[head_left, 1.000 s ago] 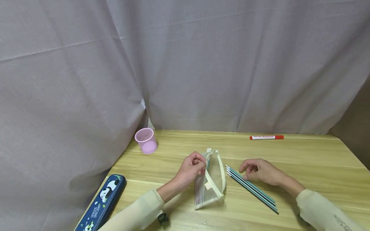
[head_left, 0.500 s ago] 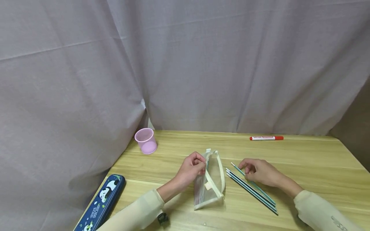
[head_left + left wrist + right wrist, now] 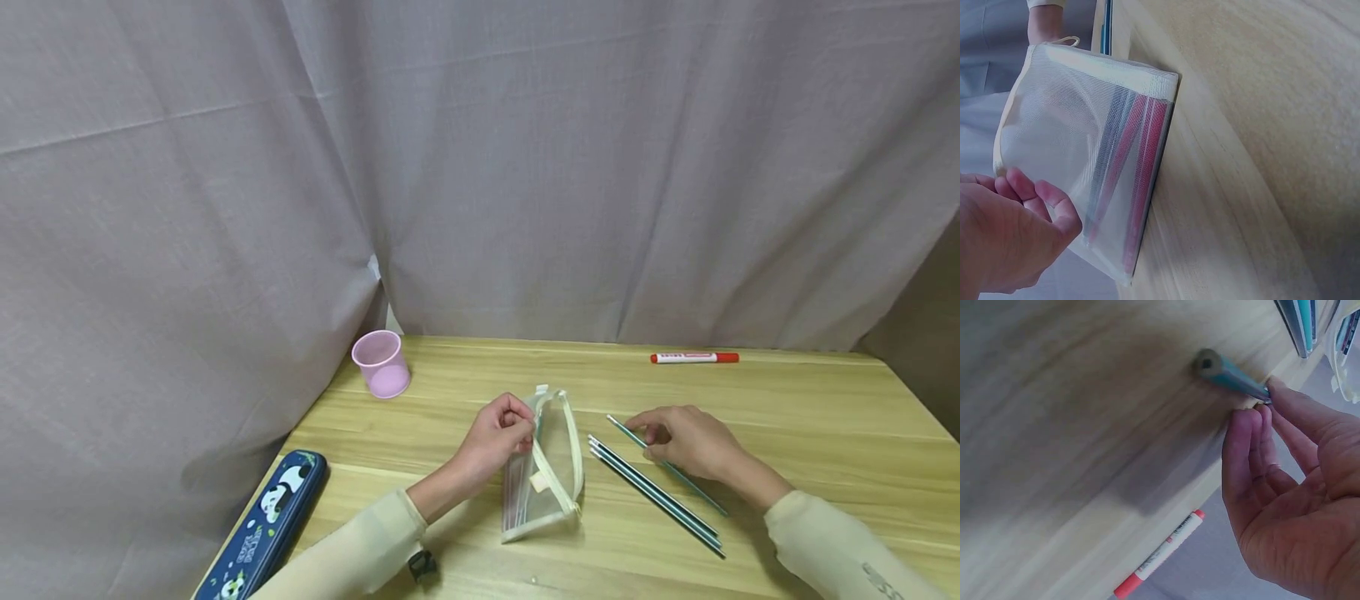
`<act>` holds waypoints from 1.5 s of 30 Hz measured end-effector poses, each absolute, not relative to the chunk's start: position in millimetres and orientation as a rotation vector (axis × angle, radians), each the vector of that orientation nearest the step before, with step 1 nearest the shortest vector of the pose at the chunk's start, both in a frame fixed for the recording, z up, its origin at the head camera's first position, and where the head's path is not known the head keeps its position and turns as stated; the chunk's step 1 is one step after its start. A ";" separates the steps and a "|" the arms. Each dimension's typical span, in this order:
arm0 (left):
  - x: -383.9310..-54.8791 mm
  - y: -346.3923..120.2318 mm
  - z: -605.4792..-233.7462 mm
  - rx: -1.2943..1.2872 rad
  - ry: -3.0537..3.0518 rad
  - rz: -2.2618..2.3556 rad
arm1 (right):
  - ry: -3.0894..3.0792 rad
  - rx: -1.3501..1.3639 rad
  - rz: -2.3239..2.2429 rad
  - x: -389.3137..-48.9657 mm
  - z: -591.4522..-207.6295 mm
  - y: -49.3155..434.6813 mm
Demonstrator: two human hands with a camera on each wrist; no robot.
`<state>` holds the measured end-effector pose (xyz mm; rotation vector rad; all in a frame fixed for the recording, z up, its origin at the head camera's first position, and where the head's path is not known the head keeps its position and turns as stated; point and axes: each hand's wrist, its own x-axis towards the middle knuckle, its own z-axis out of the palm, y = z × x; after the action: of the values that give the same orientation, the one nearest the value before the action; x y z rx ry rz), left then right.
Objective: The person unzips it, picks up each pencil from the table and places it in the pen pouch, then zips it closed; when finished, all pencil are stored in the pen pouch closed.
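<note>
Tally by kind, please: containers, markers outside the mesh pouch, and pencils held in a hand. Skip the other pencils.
Pink cup: 1
Panda pencil case: 1
Mesh pouch: 1
Red-capped marker: 1
Pencil in the right hand: 1
Total: 5

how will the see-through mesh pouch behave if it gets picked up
Probably floppy: the mesh pouch has thin walls, though the long slim items inside may stiffen its lower side. The fabric itself is likely light, being so sheer. If tipped mouth-down, those items could slide out, since it gapes open.
</note>
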<state>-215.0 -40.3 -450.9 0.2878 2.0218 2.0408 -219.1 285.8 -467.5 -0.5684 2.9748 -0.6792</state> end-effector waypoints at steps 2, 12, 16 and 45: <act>-214.9 -39.9 -450.8 0.285 2.019 2.036 | 2.969 -0.571 -0.676 -219.7 -465.9 285.3; -215.4 -38.3 -452.3 0.268 2.025 2.003 | 2.697 -0.439 -1.017 -222.1 -468.5 287.1; -215.5 -37.8 -453.2 0.269 2.030 1.999 | 2.648 -0.449 -1.086 -223.5 -471.5 289.9; -215.9 -36.2 -450.4 0.257 2.027 2.043 | 2.518 -0.506 -1.761 -218.3 -438.8 277.3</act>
<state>-215.9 -36.2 -450.4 0.2573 2.0265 2.0431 -218.3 277.3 -438.8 -0.5055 2.5176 -1.7609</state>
